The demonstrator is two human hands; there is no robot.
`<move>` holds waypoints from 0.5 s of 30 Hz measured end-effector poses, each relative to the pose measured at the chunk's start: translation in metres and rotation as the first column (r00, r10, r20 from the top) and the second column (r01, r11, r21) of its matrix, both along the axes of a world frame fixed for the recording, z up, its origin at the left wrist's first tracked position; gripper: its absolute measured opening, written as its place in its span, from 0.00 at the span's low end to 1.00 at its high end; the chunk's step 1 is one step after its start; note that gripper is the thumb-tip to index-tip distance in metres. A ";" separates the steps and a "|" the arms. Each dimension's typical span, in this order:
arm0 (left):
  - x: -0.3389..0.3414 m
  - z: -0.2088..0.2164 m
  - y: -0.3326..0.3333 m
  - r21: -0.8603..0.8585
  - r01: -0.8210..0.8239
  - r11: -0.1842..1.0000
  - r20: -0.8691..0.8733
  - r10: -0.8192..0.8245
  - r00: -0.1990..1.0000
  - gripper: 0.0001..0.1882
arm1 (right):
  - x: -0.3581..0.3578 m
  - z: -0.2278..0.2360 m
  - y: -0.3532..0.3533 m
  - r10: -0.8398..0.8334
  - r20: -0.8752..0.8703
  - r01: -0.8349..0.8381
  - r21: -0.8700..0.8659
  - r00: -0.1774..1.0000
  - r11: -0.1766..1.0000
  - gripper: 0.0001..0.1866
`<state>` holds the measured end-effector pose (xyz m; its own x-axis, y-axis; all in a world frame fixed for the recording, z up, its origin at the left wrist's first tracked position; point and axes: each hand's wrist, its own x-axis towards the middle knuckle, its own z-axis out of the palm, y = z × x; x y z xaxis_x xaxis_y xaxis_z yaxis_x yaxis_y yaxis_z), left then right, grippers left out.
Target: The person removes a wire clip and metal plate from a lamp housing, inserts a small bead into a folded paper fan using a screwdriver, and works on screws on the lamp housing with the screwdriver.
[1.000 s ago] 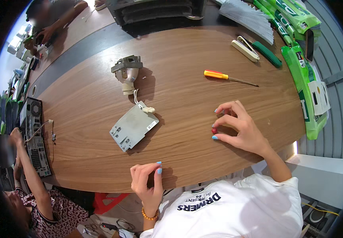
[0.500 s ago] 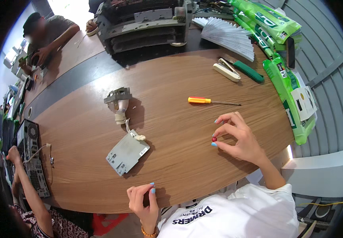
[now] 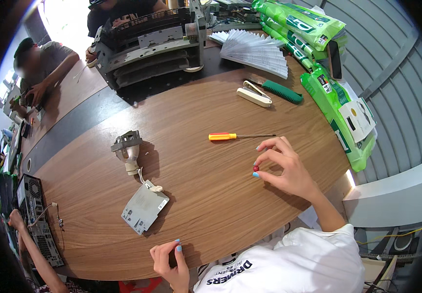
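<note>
A small round red bead point(image 3: 256, 168) is pinched between thumb and forefinger of my right hand point(image 3: 285, 168), over the right part of the wooden table. The other fingers of that hand are curved and spread. Just beyond it lies a screwdriver point(image 3: 222, 136) with a yellow and red handle, its shaft pointing right. My left hand point(image 3: 168, 261) is at the table's near edge, thumb and forefinger tips brought together; anything between them is too small to make out. Farther off, left of the middle, a lamp unit point(image 3: 130, 152) is joined by a short white cable to a flat grey plate point(image 3: 145, 207).
Toward the far right lie a green-handled tool point(image 3: 282, 91), a cream clip-like tool point(image 3: 254, 96), a folded paper fan point(image 3: 255, 51) and green packs point(image 3: 335, 115). A large dark machine frame point(image 3: 154, 49) stands at the back. Other people work around the table; a computer case point(image 3: 40, 219) is at left.
The view has shifted, so the table's things appear moved left and mostly lower. My right hand keeps its pinch on the red bead, somewhat closer to the screwdriver. Another person shows behind the machine.
</note>
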<state>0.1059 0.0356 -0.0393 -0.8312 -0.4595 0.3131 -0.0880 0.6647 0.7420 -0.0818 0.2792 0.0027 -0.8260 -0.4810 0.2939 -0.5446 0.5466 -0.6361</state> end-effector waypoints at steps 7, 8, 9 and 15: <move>-0.001 0.003 0.000 -0.004 0.005 1.000 0.030 -0.005 1.000 0.03 | -0.014 0.006 0.010 -0.044 -0.065 0.047 0.040 0.997 0.998 0.09; -0.001 0.003 0.000 -0.004 0.005 1.000 0.029 -0.005 1.000 0.03 | -0.020 0.008 0.012 -0.045 -0.067 0.047 0.041 0.997 0.998 0.09; -0.001 0.004 0.000 -0.012 0.009 1.000 0.023 -0.009 1.000 0.03 | -0.030 0.009 0.015 -0.059 -0.124 0.066 0.057 0.990 0.996 0.08; 0.000 0.003 0.001 -0.041 0.012 0.999 0.008 -0.011 1.000 0.03 | -0.129 0.008 0.047 -0.187 -0.268 0.205 0.039 0.945 0.978 0.07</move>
<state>0.1062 0.0367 -0.0358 -0.8390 -0.4367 0.3247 -0.0861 0.6957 0.7132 -0.2113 0.3261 0.0107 -0.8044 -0.3429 0.4851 -0.5647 0.6950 -0.4451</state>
